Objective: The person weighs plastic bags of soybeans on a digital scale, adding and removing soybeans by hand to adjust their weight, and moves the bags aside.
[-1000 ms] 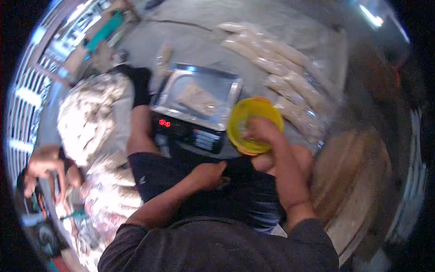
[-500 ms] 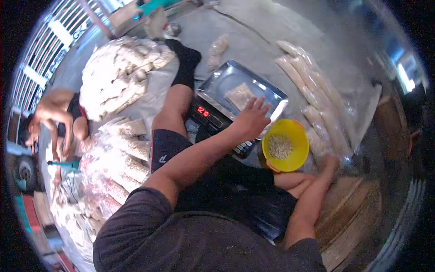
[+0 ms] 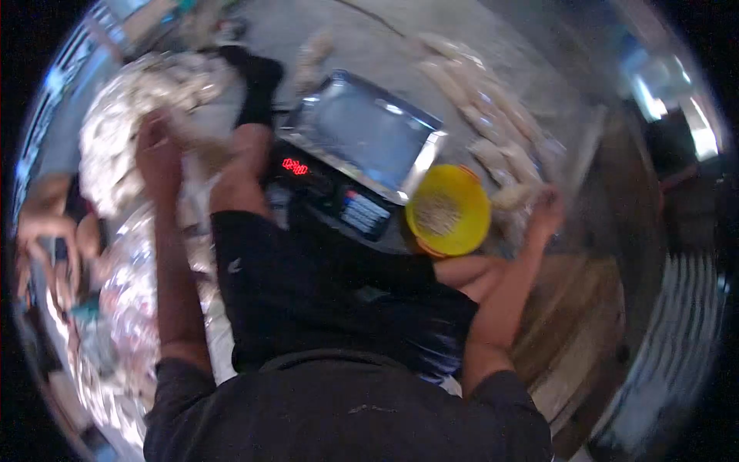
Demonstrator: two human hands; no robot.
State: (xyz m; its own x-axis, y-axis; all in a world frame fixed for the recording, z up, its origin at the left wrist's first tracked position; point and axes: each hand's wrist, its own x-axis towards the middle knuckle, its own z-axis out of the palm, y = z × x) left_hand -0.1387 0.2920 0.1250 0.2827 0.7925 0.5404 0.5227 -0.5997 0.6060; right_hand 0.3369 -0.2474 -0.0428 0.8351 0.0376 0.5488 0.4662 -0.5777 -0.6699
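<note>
My left hand (image 3: 159,142) is raised at the left, in front of the white heap. Its fingers look closed, and a blurred tan bag (image 3: 206,154) trails beside it, seemingly in its grip. At the right, my right hand (image 3: 546,214) is curled beside the clear plastic bags (image 3: 493,115); blur hides what its fingers hold. A scale (image 3: 363,212) with lit red digits stands in front of me, its metal tray (image 3: 369,127) bare. Close to the tray's right corner, a yellow bowl (image 3: 469,219) contains small pale pieces.
A large pile of white bags (image 3: 115,138) rises at the left, with shiny filled plastic bags (image 3: 138,277) nearer me. Another person (image 3: 54,223) sits at the far left. A lone bag (image 3: 314,58) lies behind the scale. Wooden boards (image 3: 573,331) are at the right.
The small bag has left the scale tray. My left hand has swung from the tray to the far left, and my right hand has risen beside the long bags. The view has shifted.
</note>
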